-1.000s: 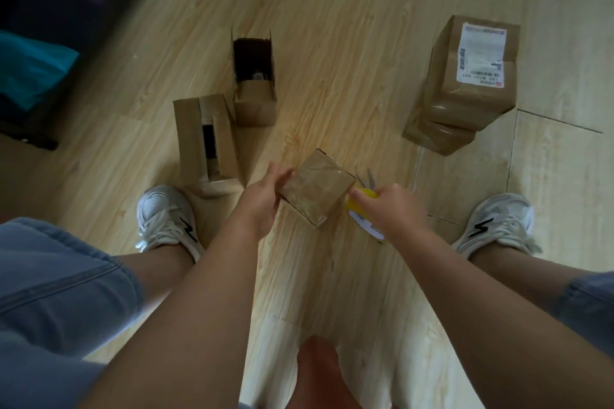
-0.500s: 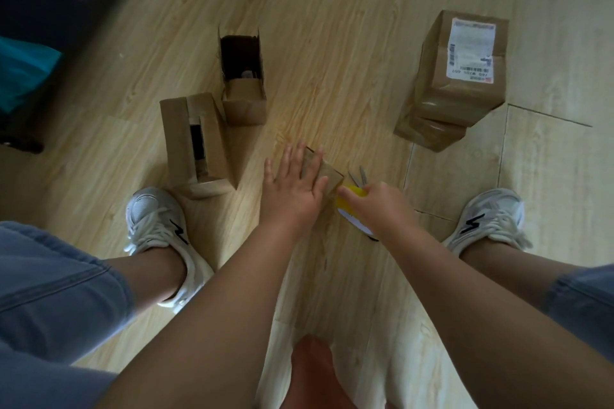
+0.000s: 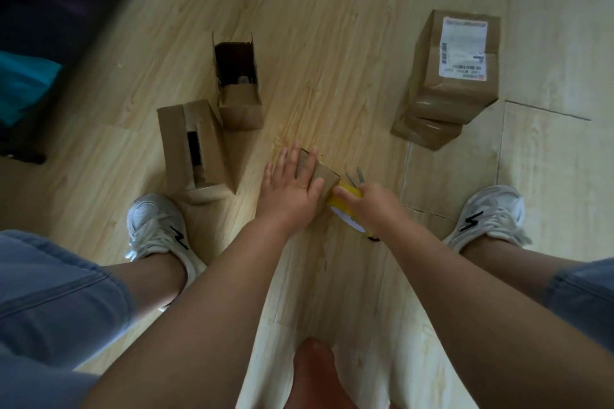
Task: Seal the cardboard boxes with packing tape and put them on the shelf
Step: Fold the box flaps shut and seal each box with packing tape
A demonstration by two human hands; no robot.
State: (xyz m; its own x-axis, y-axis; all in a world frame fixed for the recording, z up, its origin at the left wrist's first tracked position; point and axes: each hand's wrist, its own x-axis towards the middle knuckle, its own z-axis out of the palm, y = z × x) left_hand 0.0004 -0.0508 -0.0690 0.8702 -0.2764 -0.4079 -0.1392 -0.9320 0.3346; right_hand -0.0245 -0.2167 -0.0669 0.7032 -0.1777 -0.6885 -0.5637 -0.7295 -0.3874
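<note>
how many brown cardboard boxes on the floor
5: a small brown cardboard box under the left hand, an open box and a half-open box left of it, a taped box at right, a labelled box stacked on it. None seems hidden.

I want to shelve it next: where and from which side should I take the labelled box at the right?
Take the labelled box by its left and right faces, coming down from above. It sits on a lower box with both faces free; its top looks too broad to pinch.

Home room: wood-plank floor (image 3: 332, 26), sofa (image 3: 50, 26).
</note>
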